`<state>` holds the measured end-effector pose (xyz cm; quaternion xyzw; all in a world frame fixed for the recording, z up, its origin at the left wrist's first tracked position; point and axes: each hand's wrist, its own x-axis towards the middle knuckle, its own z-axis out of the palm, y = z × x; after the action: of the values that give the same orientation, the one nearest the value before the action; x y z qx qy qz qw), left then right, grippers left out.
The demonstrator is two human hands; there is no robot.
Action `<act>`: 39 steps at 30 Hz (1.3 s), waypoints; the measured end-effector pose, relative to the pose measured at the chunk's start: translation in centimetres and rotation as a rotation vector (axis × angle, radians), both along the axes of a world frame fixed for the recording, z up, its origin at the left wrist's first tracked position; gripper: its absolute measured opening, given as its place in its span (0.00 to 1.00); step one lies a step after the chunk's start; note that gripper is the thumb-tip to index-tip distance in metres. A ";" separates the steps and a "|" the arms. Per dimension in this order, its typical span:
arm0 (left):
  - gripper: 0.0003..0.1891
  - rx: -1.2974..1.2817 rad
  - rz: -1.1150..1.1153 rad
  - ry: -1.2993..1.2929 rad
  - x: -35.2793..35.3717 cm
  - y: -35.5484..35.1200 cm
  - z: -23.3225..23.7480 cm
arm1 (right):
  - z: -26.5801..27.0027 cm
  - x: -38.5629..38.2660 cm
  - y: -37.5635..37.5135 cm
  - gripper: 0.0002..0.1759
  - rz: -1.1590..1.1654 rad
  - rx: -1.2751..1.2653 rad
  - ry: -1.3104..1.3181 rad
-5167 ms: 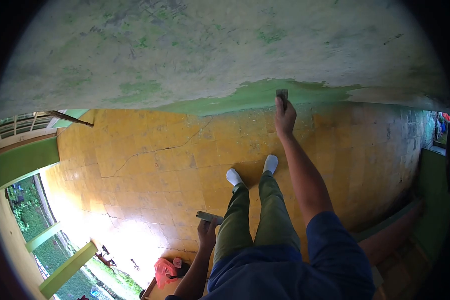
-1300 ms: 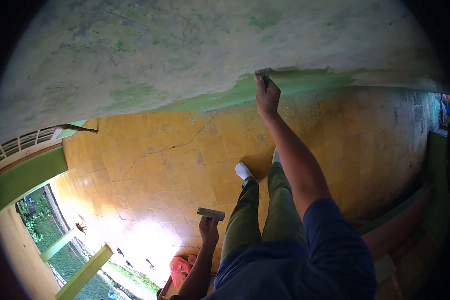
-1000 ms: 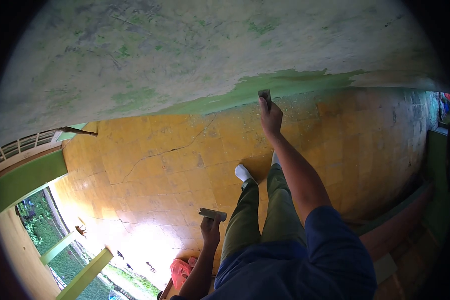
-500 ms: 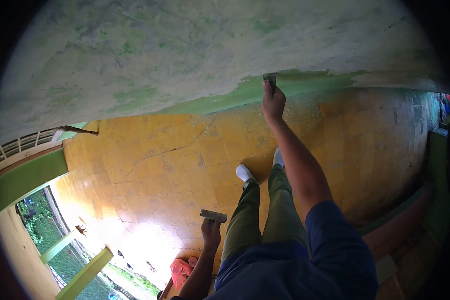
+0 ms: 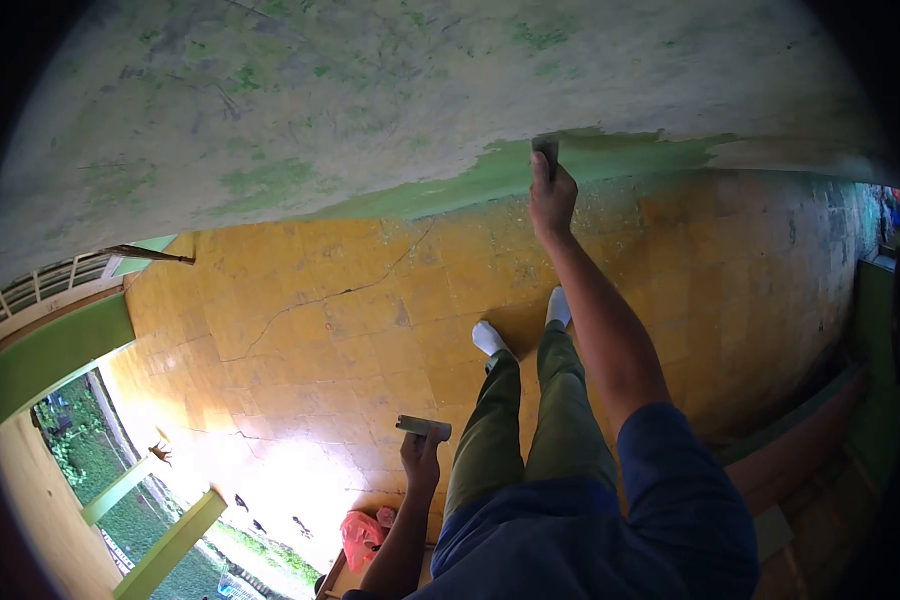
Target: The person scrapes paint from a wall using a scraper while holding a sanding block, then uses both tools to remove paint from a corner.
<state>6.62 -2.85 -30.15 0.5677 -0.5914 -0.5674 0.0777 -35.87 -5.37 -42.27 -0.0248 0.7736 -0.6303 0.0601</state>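
My right hand point(image 5: 552, 203) is closed around a putty knife point(image 5: 545, 150), its blade up against the wall at the green strip point(image 5: 490, 178). Above that strip the wall point(image 5: 320, 100) is coated whitish grey, with green patches showing through. Low in front of my body, my left hand point(image 5: 421, 460) is closed on a flat, grey, wide-bladed tool point(image 5: 423, 428), which looks like a wide putty knife. Its handle is hidden in my fingers. The two tools are well apart.
Under my feet lies a yellow tiled floor point(image 5: 350, 340) with a long crack and light crumbs along the wall base. A pinkish-red plastic bag point(image 5: 362, 538) is beside my left arm. A broom-like stick point(image 5: 155, 254) leans at the left. Green posts point(image 5: 175, 545) border grass outside.
The putty knife in my right hand has shifted slightly up along the wall. My left hand and its tool have barely moved.
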 end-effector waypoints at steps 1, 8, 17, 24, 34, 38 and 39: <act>0.07 0.020 0.024 0.007 -0.1 0.2 0.2 | -0.6 1.0 0.7 0.28 0.001 0.004 0.001; 0.07 0.040 -0.015 0.003 -0.6 -0.1 0.7 | -2.7 -0.1 -0.3 0.30 0.043 0.123 -0.029; 0.07 0.050 0.035 0.042 0.0 0.3 0.2 | -4.4 2.8 2.0 0.30 -0.011 0.105 0.059; 0.06 0.024 0.062 0.035 0.8 0.4 -0.8 | -1.7 -0.9 0.8 0.29 -0.002 0.013 -0.070; 0.06 0.045 0.046 0.023 0.5 0.6 -0.2 | -1.3 -1.2 0.4 0.28 0.030 0.075 0.037; 0.07 0.037 0.016 -0.032 0.4 0.4 -0.6 | -2.0 1.4 2.0 0.27 0.035 0.140 -0.012; 0.07 0.035 0.013 -0.024 0.2 0.3 -0.7 | -2.9 1.8 2.1 0.28 0.028 0.185 0.042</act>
<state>6.79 -2.50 -30.84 0.5795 -0.5786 -0.5703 0.0643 -34.11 -3.30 -45.14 -0.0431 0.8293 -0.5545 0.0545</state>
